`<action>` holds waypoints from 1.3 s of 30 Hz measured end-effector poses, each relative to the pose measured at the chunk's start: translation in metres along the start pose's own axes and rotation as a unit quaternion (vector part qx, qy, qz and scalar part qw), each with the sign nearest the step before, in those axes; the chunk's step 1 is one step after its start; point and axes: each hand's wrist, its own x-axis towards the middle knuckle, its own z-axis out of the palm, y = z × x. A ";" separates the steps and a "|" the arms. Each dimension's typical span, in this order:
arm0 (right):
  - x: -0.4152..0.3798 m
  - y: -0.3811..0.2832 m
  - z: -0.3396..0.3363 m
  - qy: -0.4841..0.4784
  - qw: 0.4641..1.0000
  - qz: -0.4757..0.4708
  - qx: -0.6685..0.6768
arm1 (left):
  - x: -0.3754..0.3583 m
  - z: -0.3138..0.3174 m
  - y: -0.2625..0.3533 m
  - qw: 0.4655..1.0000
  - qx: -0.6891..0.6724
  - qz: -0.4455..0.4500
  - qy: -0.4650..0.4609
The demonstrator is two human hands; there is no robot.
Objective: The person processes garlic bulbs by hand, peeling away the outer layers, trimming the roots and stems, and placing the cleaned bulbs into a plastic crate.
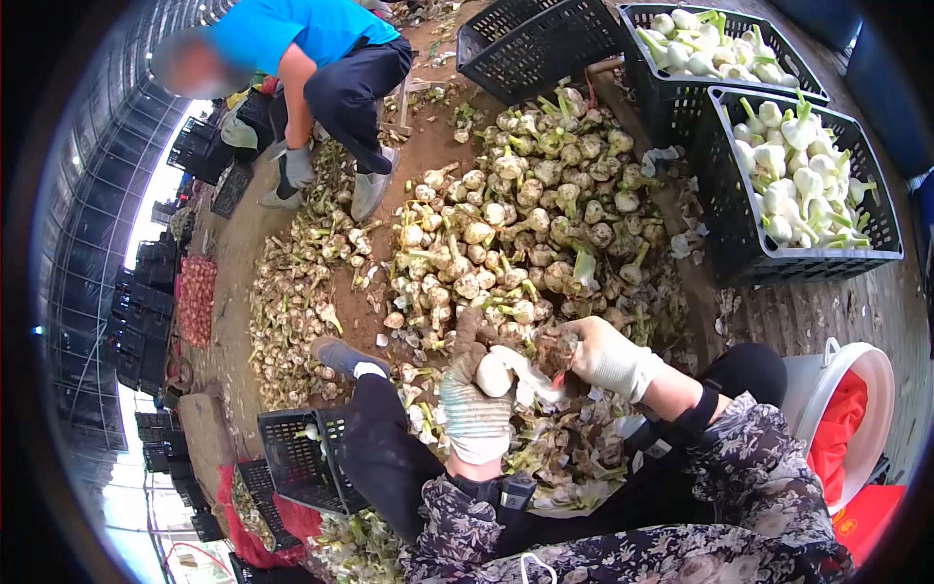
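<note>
Head view shows both hands, in knit gloves, meeting over the person's lap, just below the big heap of bulbs (530,219) that lies on the ground. I take this heap as the landmark for all places.

One pale bulb (494,373) is at the near edge of the heap, toward the person, and it sits in the left hand (474,404). The fingers of this hand are curled around the bulb from below and from the side, so the hand is closed on it and not spread. The bulb is whiter and cleaner than the muddy ones in the heap.

Just beside it, also at the near edge of the heap, the right hand (605,358) is closed into a loose fist. It grips something dark and rooty at the end of the bulb, with a small red thing near the fingers; what exactly it holds I cannot tell, because it is small and blurred. The two hands are almost touching each other.

Beyond the heap, on its far right side, stand black crates (739,248) filled with trimmed white bulbs. On the far left side of the heap another person (321,58) crouches in a blue shirt.
</note>
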 end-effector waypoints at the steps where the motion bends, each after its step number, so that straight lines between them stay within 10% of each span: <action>1: -0.001 0.000 -0.002 -0.002 0.998 0.006 -0.067 | -0.005 0.005 0.005 0.999 0.017 0.004 -0.046; 3: -0.002 -0.001 -0.003 -0.004 0.991 0.012 -0.135 | -0.008 -0.002 0.006 0.995 0.034 0.007 -0.091; 5: 0.000 -0.007 0.005 0.113 0.956 -0.229 -0.147 | -0.004 -0.009 0.004 0.995 0.091 0.018 -0.037; 9: 0.005 -0.015 0.016 0.025 0.957 -0.287 -0.045 | -0.001 -0.025 -0.012 0.939 0.319 0.112 -0.062; 12: -0.005 -0.024 0.020 -0.019 0.982 -0.189 0.010 | 0.002 -0.022 0.005 0.991 0.133 0.009 -0.024; 13: -0.011 -0.016 0.032 -0.037 0.954 -0.293 0.044 | 0.007 -0.016 0.008 0.998 0.062 -0.018 -0.005; 16: -0.018 -0.004 0.043 -0.353 0.901 -0.013 -0.251 | 0.023 -0.040 0.018 0.990 -0.105 -0.055 0.075; 18: -0.015 0.002 0.034 -0.161 0.850 -0.119 -0.488 | 0.024 -0.048 0.018 0.989 -0.110 -0.066 0.075; 22: 0.001 -0.023 0.021 0.030 0.982 -0.184 0.024 | 0.015 -0.044 0.005 0.996 0.085 -0.007 0.028; 25: 0.004 -0.013 0.037 0.042 0.978 -0.185 -0.088 | 0.017 -0.043 -0.011 0.996 0.085 -0.024 -0.020; 28: -0.003 -0.006 0.056 -0.008 0.983 0.023 0.180 | 0.029 -0.056 -0.014 0.999 0.016 -0.023 -0.045; 30: -0.018 -0.020 0.046 -0.167 0.979 -0.116 0.017 | 0.039 -0.064 -0.010 0.997 0.031 0.002 0.064; 34: 0.004 -0.004 0.026 -0.059 0.993 0.091 0.053 | 0.037 -0.068 -0.007 0.999 -0.005 -0.015 0.044; 36: 0.007 -0.007 0.034 -0.035 0.981 0.054 0.185 | 0.034 -0.060 -0.024 0.999 0.046 -0.010 0.021; 37: 0.015 0.009 0.043 0.049 0.977 -0.197 -0.067 | 0.033 -0.053 -0.028 0.999 0.018 -0.037 0.025; 39: 0.015 0.015 0.049 0.058 0.997 -0.049 0.028 | 0.041 -0.044 -0.031 0.995 -0.035 -0.085 0.034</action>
